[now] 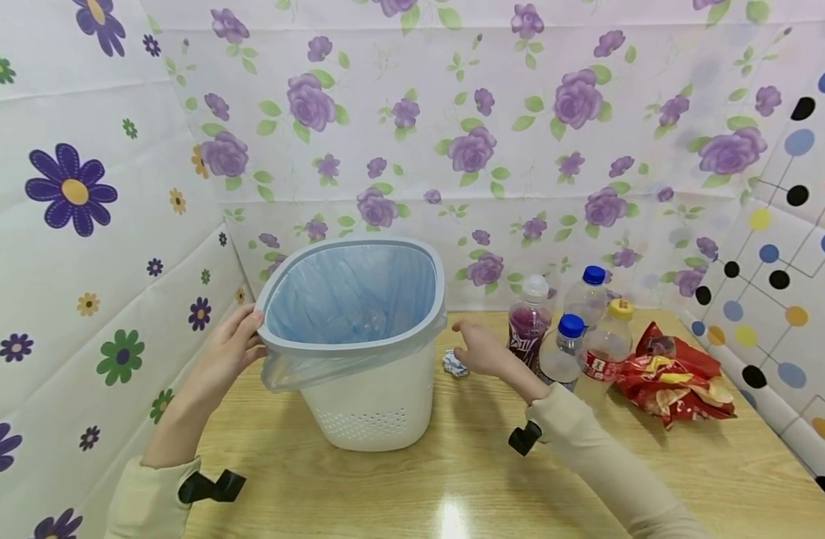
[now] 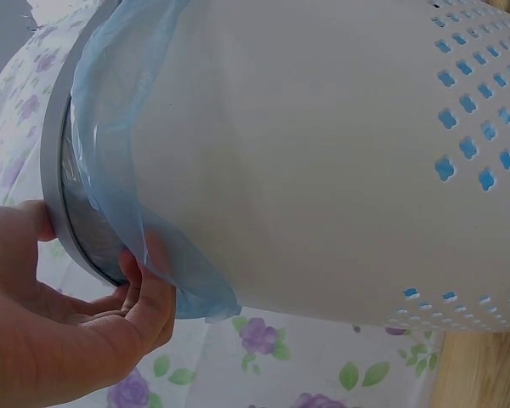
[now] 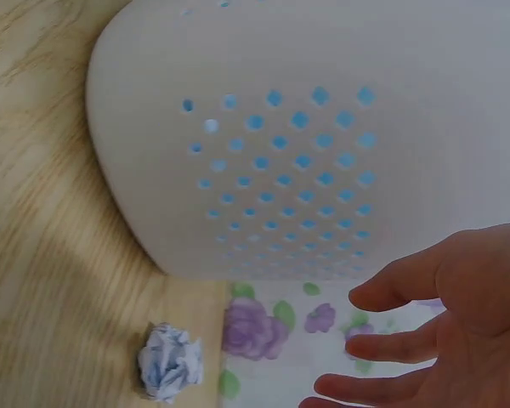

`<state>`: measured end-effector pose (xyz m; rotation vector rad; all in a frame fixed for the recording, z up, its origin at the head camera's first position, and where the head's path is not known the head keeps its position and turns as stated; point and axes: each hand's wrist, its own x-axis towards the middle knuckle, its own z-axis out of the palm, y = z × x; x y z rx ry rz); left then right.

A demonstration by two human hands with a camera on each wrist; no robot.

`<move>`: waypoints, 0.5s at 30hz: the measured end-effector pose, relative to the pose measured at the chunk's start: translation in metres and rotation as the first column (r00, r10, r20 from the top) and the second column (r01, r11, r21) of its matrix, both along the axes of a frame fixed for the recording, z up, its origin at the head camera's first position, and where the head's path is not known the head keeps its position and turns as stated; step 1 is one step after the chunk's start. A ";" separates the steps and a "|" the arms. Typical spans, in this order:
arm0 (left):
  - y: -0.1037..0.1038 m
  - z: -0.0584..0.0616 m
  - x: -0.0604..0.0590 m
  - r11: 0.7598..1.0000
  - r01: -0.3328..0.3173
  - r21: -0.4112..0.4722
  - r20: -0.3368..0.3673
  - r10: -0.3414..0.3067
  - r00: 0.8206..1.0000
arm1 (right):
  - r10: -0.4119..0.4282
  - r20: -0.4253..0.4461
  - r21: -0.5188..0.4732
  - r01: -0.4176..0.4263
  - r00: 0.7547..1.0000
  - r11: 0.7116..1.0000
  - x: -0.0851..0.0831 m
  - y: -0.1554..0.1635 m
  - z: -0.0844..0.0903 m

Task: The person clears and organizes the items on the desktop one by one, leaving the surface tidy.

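Observation:
A white trash bin (image 1: pixel 379 404) with a grey rim and perforated lower sides stands on the table, lined with a translucent blue bag (image 1: pixel 355 288) folded over its rim. My left hand (image 1: pixel 233 340) grips the rim at the left, thumb on top and fingers below; the left wrist view shows the fingertips against the overhanging bag. On the bin's other side my right hand (image 1: pixel 485 349) hovers, fingers spread and apart from the bin, as the right wrist view shows (image 3: pixel 416 331) for this hand. A crumpled paper ball (image 3: pixel 170 361) lies on the table near it.
To the right stand a purple drink bottle (image 1: pixel 528 322), two blue-capped bottles (image 1: pixel 562 352) and a yellow-capped bottle (image 1: pixel 608 344). A red snack bag (image 1: pixel 675 378) lies beyond them on the wooden table (image 1: pixel 305 494). Floral-covered walls enclose the back and sides.

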<state>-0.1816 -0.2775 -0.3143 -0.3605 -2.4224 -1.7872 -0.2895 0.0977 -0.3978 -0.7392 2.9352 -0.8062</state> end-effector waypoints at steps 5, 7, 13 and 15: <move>0.000 0.001 0.000 1.000 0.002 0.006 0.004 -0.002 1.000 | -0.006 0.054 0.050 0.003 0.999 0.999 -0.007 -0.003 -0.016; 0.001 0.001 0.001 1.000 0.000 0.012 0.006 0.000 1.000 | -0.001 0.051 0.061 -0.002 0.999 0.998 -0.010 -0.004 -0.020; 0.001 0.000 0.001 1.000 -0.001 0.022 0.006 0.001 1.000 | -0.002 0.081 0.101 -0.007 0.997 0.995 -0.012 -0.009 -0.025; 0.001 0.000 0.000 1.000 -0.002 0.025 0.006 0.002 1.000 | -0.004 0.087 0.123 -0.007 0.996 0.992 -0.013 -0.011 -0.025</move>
